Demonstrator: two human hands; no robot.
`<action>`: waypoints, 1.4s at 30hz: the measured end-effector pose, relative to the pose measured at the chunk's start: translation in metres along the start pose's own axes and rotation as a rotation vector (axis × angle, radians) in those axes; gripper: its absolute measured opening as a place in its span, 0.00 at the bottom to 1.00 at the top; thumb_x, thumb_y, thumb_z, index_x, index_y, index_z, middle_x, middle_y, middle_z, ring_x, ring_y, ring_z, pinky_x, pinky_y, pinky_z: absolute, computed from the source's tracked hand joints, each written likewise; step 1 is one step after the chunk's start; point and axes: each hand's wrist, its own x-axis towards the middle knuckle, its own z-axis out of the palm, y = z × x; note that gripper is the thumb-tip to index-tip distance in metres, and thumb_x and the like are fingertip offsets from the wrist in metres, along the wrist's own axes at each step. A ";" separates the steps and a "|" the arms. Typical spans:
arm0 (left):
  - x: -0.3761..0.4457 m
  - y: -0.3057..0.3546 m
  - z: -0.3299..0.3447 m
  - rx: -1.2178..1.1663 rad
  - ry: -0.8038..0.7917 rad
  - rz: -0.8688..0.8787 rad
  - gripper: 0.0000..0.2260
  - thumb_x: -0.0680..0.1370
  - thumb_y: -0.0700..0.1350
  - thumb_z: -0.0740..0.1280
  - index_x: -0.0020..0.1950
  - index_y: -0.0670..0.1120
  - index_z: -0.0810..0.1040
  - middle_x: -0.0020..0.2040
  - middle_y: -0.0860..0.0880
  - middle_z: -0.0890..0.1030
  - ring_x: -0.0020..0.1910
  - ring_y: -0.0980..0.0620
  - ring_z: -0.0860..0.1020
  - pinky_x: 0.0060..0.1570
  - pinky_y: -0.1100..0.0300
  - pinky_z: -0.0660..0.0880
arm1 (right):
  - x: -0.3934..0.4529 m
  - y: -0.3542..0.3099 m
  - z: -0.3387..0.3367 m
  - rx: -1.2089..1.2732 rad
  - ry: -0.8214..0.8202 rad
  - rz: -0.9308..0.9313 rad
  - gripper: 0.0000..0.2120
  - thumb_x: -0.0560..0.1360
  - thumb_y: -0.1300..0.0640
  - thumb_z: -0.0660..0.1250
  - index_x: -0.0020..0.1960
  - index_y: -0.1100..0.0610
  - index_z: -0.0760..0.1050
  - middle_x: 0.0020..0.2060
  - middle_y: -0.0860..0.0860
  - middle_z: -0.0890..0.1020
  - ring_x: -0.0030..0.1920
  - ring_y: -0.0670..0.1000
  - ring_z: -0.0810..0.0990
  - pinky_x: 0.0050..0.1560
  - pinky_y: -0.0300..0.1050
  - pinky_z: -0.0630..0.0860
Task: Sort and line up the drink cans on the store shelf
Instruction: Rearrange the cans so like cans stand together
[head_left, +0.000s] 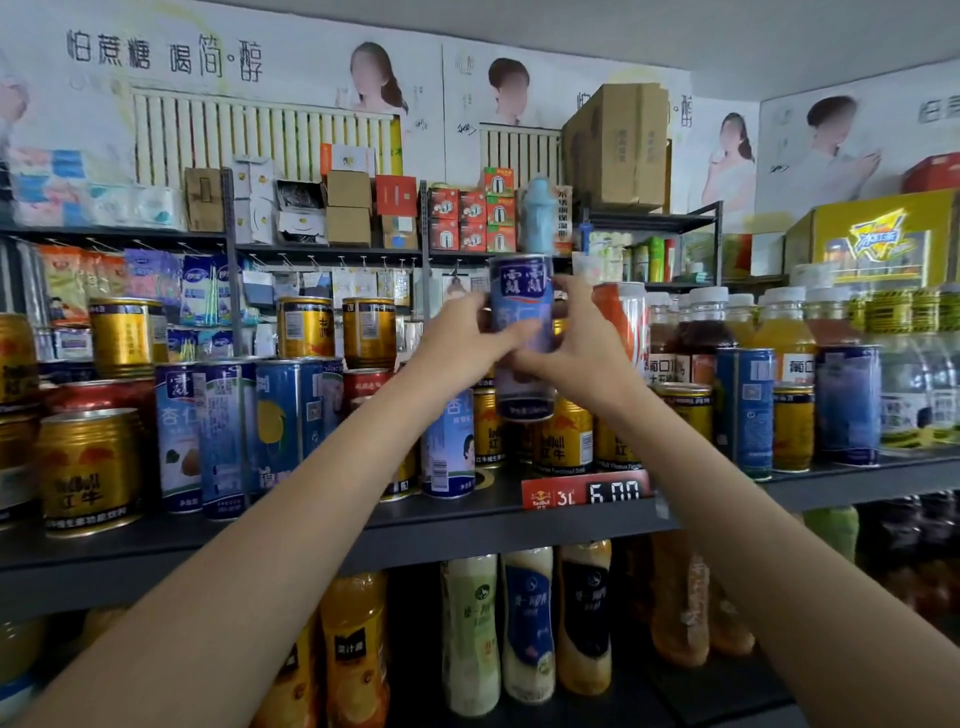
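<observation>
- Hands meet around one tall blue can (522, 338), held upright in the air above the middle of the store shelf (519, 525), over a row of short gold cans (563, 441).
- Left hand (462, 343) wraps the can's left side, fingers curled across its front label; right hand (576, 345) closes on its right side, fingertips on the label too. Both grip the same can.
- More tall blue cans (218, 436) stand grouped at the left of the shelf, mixed with gold ones; another blue pair (745, 410) stands at the right, in front of juice bottles (779, 332).
- Step in hand, as a judgement: a blue can is lifted out of the gold row and is being carried to its own kind.
- Next move likely calls for choosing the left or right blue group, finding a free gap, and lowering the can upright, label facing near, without knocking the crowded neighbours.
- A red price tag (587, 491) clips to the shelf's front edge.
</observation>
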 end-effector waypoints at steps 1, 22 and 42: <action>0.001 -0.004 0.002 0.149 -0.018 0.051 0.17 0.75 0.48 0.68 0.61 0.43 0.74 0.57 0.45 0.79 0.55 0.49 0.77 0.57 0.52 0.74 | 0.001 0.003 0.004 0.003 0.022 0.000 0.36 0.69 0.64 0.72 0.71 0.57 0.56 0.44 0.41 0.74 0.39 0.38 0.75 0.39 0.24 0.72; -0.014 -0.065 -0.021 0.960 0.089 0.197 0.20 0.79 0.44 0.61 0.70 0.50 0.63 0.67 0.52 0.70 0.68 0.51 0.66 0.72 0.52 0.46 | -0.003 0.051 0.053 -0.878 -0.138 0.039 0.46 0.65 0.32 0.67 0.72 0.53 0.52 0.66 0.52 0.71 0.70 0.57 0.61 0.69 0.64 0.49; -0.031 -0.042 0.043 0.670 0.116 0.429 0.22 0.76 0.34 0.60 0.70 0.47 0.65 0.66 0.50 0.65 0.63 0.52 0.67 0.64 0.58 0.61 | -0.033 0.069 -0.036 -0.652 -0.165 0.008 0.22 0.76 0.69 0.58 0.68 0.54 0.68 0.56 0.55 0.79 0.49 0.53 0.78 0.51 0.46 0.77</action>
